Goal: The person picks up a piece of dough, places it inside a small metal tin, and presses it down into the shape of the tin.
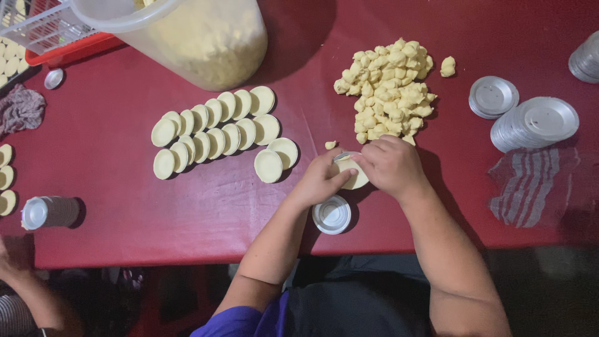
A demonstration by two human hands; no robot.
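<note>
Resting near the table's front edge, a small white tin cup (332,214) is seen just below both hands. A dough-lined tart mould (353,174) is grasped by left hand (321,178) and right hand (392,165) together. Farther back, a dough-lump pile (390,88) and rows of filled tart shells (218,131) are laid out.

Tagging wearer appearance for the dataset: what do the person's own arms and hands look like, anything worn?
Both arms are bare from the upper arm down. The left hand and right hand wear no gloves, and no rings, watch or bracelet show. A short purple sleeve covers the left shoulder; a dark apron or garment covers the torso.
</note>
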